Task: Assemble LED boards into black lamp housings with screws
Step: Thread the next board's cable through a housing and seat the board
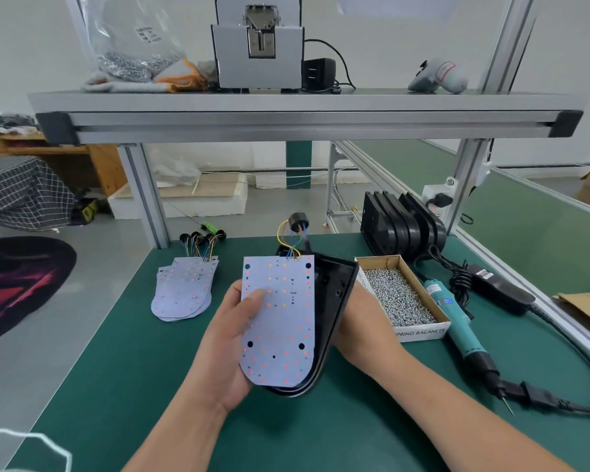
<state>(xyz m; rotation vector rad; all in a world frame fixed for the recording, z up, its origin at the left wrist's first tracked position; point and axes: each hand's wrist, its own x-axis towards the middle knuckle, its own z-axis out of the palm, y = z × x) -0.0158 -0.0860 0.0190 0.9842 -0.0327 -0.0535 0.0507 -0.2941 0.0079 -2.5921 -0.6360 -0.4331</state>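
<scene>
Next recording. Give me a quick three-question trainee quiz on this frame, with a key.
1. True or false: the electric screwdriver is being held.
2. The box of screws sits: A) between the black housing and the electric screwdriver, B) inside that housing, C) in the left hand.
3. Fill in: the left hand pinches the ___, thumb on its front face.
Key: 1 false; 2 A; 3 LED board.
</scene>
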